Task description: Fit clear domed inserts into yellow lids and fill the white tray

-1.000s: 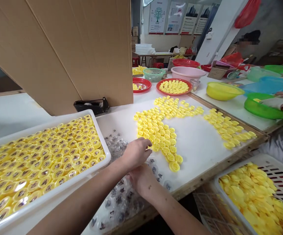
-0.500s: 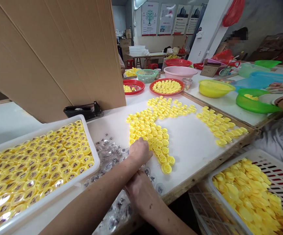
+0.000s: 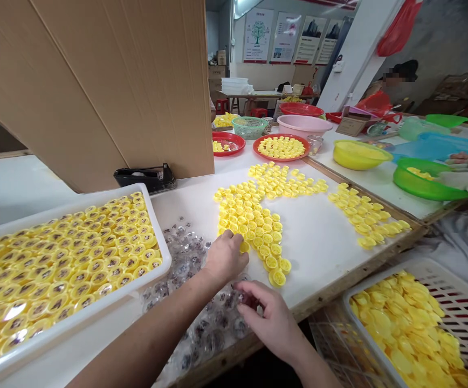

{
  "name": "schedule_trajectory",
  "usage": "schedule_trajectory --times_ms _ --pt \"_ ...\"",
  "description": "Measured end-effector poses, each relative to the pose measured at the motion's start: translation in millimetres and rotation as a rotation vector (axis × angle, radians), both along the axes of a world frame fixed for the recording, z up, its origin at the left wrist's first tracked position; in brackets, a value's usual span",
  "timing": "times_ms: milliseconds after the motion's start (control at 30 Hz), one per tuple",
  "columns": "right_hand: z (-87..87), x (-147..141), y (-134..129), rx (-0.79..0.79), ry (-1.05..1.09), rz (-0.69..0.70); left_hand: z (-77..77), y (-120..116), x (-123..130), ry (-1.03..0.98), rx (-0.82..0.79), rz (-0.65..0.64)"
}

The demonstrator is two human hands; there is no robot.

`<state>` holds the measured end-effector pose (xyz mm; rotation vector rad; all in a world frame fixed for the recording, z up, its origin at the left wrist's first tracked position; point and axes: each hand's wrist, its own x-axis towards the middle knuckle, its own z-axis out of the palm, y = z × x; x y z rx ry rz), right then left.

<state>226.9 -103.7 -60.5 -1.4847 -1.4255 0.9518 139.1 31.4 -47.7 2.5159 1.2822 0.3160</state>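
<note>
My left hand (image 3: 225,257) is closed at the near-left edge of a group of small yellow cups (image 3: 254,218), with one yellow cup (image 3: 244,247) at its fingertips. Below and to the right, my right hand (image 3: 270,320) curves its thumb and fingers apart over a pile of clear round lids (image 3: 201,326) with dark prints. Its fingertips are beside the lids, and none is plainly gripped. A white tray (image 3: 162,242) at the left holds rows of yellow cups topped with printed clear lids.
A cardboard sheet (image 3: 137,81) stands behind a black tape dispenser (image 3: 145,178). A white basket (image 3: 428,267) of yellow pieces is at lower right. Red plate (image 3: 282,157), pink basin (image 3: 304,126) and green bowl (image 3: 415,183) stand farther back. A co-worker's gloved hand (image 3: 456,180) reaches into the green bowl.
My right hand has come out from under my left forearm and moved right, its fingers spreading. My left hand has shifted slightly, and a yellow cup now shows at its fingertips. The view has tilted slightly.
</note>
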Motion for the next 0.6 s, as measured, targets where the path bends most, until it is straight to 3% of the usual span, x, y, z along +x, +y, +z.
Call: schedule_trajectory --times_ms 133,233,333,600 --pt "-4.7 13.6 4.0 -0.116 0.292 -0.076 10.2 -13.8 -34.8 -0.105 -0.090 -0.034" --pt "-0.3 8.2 15.9 -0.057 0.530 -0.191 15.5 -27.4 -60.2 -0.272 -0.218 -0.077" --pt "9.1 -6.9 29.7 -0.050 0.703 -0.194 17.7 -40.2 -79.3 -0.431 -0.297 -0.098" --pt "14.7 -35.1 41.9 -0.176 0.702 -0.117 14.4 -51.6 -99.7 -0.680 -0.438 0.015"
